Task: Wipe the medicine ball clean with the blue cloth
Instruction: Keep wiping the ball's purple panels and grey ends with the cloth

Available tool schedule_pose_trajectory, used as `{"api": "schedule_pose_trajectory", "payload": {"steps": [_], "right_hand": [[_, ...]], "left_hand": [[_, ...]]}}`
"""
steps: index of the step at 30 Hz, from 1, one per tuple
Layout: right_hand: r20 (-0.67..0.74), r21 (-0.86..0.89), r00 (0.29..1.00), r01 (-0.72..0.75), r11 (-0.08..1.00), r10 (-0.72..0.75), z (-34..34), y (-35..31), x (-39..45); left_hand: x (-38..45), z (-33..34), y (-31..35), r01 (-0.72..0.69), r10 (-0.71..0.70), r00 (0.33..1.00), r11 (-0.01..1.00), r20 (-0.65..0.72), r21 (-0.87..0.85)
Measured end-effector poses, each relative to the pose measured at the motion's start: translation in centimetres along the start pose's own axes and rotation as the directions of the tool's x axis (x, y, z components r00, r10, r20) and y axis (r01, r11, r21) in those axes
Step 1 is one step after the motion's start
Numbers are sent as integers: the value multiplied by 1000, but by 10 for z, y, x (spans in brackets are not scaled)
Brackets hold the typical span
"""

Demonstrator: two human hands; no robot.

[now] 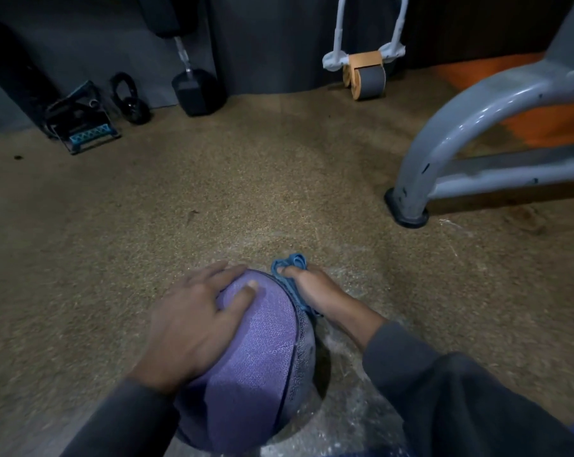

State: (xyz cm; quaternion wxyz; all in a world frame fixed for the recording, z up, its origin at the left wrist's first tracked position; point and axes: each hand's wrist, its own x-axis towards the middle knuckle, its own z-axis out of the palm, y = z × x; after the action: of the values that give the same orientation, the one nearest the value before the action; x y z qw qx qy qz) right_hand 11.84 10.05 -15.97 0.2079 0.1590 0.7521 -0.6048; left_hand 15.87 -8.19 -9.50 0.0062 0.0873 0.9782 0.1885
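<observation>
A purple textured medicine ball (259, 357) sits on the brown speckled floor right below me. My left hand (193, 321) lies spread over its upper left side, fingers flat and the thumb resting on the top. My right hand (315, 291) is on the ball's far right side and grips the bunched blue cloth (290, 268), pressing it against the ball's edge. Part of the cloth is hidden under that hand.
A grey metal machine frame (460, 127) stands on the floor at the right, its foot (407, 212) near the ball. Along the far wall are a black dumbbell (196, 87), a small kettlebell (130, 100), a foot stand (84, 123) and an orange-grey roller (364, 74).
</observation>
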Motion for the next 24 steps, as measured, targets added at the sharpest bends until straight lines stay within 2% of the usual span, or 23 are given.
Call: {"api": "schedule_pose_trajectory", "payload": {"steps": [2,3,5,6,7,8,10,12,14,16,18,20,21,22,24], "right_hand": [[-29,-113,996,75,991,-79,4,-6,-16],[-53,-200,978,188,962,-202,9,-7,-26],[-59,-364,880,421,831,-472,19,-15,-48],[-39,-390,849,473,790,-527,22,-19,-51],[-4,-350,867,466,813,-499,21,-20,-46],[35,-252,917,393,885,-397,19,-21,-34],[108,-128,984,152,980,-139,13,-16,-7],[129,-128,991,-30,991,47,10,-6,9],[94,-148,996,15,989,-1,10,-1,6],[94,-171,980,190,967,-175,13,-8,-14],[109,-350,912,408,843,-396,21,-26,-36],[131,-452,845,517,727,-519,32,-39,-39],[128,-427,856,503,751,-501,34,-41,-33],[108,-344,889,452,823,-444,35,-38,-22],[115,-115,963,255,960,-242,28,-20,4]], "left_hand": [[0,1,-1,21,-21,1000,1000,-3,-5],[-2,1,-5,1,-1,1000,1000,-3,-19],[-7,0,-14,-37,36,999,998,-9,-49],[-9,-1,-19,-52,51,999,997,-18,-64],[-11,0,-23,-62,60,998,995,-22,-74],[-14,0,-25,-71,69,997,994,-28,-79],[-18,0,-27,-84,80,996,991,-46,-102],[-18,-1,-28,-75,70,997,989,-44,-126],[-15,-2,-31,-66,63,998,990,-27,-125],[-14,-3,-35,-53,53,999,993,-6,-106],[-12,-5,-40,-64,67,998,991,19,-117],[-10,-7,-44,-82,92,994,983,56,-163],[-9,-8,-47,-77,92,993,978,70,-193],[-7,-9,-50,-65,85,993,973,79,-223],[-3,-11,-56,-47,73,993,963,87,-265]]}}
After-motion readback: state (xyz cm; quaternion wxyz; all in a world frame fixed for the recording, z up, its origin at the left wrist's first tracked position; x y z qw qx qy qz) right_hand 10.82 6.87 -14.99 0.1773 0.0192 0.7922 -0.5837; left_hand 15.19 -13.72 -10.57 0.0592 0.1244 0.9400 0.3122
